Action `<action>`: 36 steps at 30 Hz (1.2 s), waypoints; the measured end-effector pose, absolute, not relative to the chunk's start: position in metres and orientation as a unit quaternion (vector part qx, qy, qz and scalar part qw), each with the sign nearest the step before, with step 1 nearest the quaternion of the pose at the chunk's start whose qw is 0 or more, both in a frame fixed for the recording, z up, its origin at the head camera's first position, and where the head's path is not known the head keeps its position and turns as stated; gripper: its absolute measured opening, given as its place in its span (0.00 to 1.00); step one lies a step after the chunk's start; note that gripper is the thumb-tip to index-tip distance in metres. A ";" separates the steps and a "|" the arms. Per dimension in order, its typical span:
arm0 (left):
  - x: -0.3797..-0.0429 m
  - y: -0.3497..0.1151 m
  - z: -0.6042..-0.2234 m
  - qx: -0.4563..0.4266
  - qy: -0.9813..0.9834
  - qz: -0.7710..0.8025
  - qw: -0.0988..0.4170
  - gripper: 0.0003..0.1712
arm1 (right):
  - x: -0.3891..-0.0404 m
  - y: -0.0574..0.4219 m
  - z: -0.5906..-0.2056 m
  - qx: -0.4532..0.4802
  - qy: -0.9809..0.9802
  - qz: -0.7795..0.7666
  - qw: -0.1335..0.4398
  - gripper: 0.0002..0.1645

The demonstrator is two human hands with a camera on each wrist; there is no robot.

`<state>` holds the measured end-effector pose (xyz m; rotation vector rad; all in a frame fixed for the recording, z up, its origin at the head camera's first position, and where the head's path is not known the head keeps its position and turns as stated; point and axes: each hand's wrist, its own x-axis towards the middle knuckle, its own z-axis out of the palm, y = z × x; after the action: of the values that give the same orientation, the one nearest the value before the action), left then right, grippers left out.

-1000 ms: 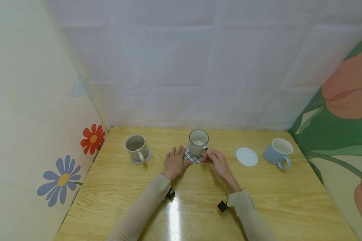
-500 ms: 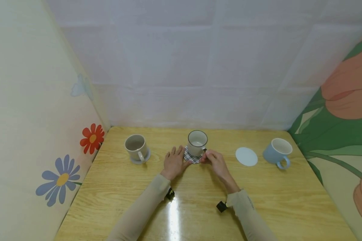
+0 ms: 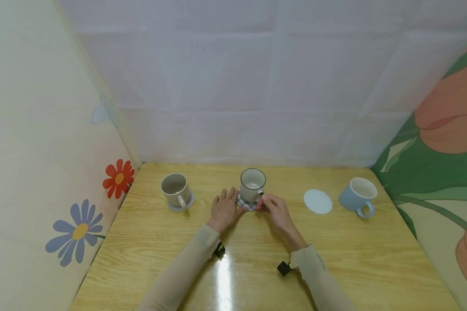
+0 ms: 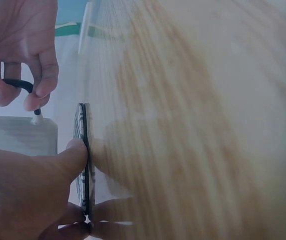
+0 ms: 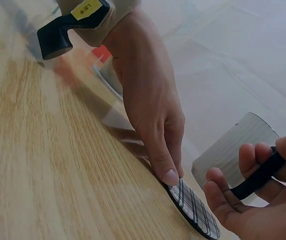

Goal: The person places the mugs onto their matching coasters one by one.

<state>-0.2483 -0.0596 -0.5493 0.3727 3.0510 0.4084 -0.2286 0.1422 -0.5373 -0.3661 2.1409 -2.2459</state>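
A white mug (image 3: 252,180) with a dark rim and black handle is held by my right hand (image 3: 274,210), whose fingers curl round the handle (image 5: 258,176). The mug is upright, a small gap above a round black-and-white checked coaster (image 3: 246,203). My left hand (image 3: 224,210) lies on the table to the left of that coaster, fingers extended. In the left wrist view the left thumb (image 4: 72,159) rests on the coaster's edge. The far part of the coaster is hidden under the mug in the head view.
At the left a grey-beige mug (image 3: 175,190) stands on a grey coaster (image 3: 190,202). To the right lie a plain pale round coaster (image 3: 318,201) and, beyond it, a light blue mug (image 3: 352,199). White cloth (image 3: 218,86) hangs behind the wooden table (image 3: 373,259).
My right hand has brought the white mug slightly left and lower over the checked coaster. The left hand has stayed in place.
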 end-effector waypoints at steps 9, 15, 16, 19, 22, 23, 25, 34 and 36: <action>-0.248 -0.059 -0.549 0.114 0.985 0.128 0.030 0.48 | -0.226 0.137 -0.539 -0.115 0.684 -0.720 0.016 0.23; -0.248 -0.059 -0.549 0.114 0.985 0.122 0.034 0.49 | -0.226 0.135 -0.542 -0.110 0.683 -0.721 0.016 0.23; -0.248 -0.060 -0.549 0.114 0.985 0.121 0.035 0.49 | -0.226 0.134 -0.543 -0.110 0.686 -0.720 0.014 0.23; -0.248 -0.059 -0.549 0.114 0.986 0.119 0.038 0.48 | -0.226 0.133 -0.543 -0.108 0.688 -0.718 0.010 0.23; -0.248 -0.059 -0.548 0.116 0.986 0.116 0.036 0.48 | -0.225 0.132 -0.543 -0.103 0.693 -0.714 0.006 0.23; -0.247 -0.059 -0.548 0.117 0.986 0.116 0.035 0.48 | -0.225 0.132 -0.543 -0.099 0.694 -0.713 0.006 0.23; -0.247 -0.059 -0.548 0.118 0.986 0.115 0.033 0.48 | -0.224 0.132 -0.544 -0.094 0.698 -0.710 0.005 0.23; -0.248 -0.060 -0.550 0.117 0.986 0.115 0.034 0.48 | -0.227 0.132 -0.548 -0.098 0.708 -0.699 0.006 0.24; -0.248 -0.060 -0.550 0.118 0.986 0.116 0.034 0.48 | -0.227 0.132 -0.548 -0.097 0.706 -0.701 0.006 0.24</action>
<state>-0.2483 -0.0599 -0.5498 0.3617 3.0323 0.3561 -0.2271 0.1321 -0.5479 -0.3044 2.2114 -2.1941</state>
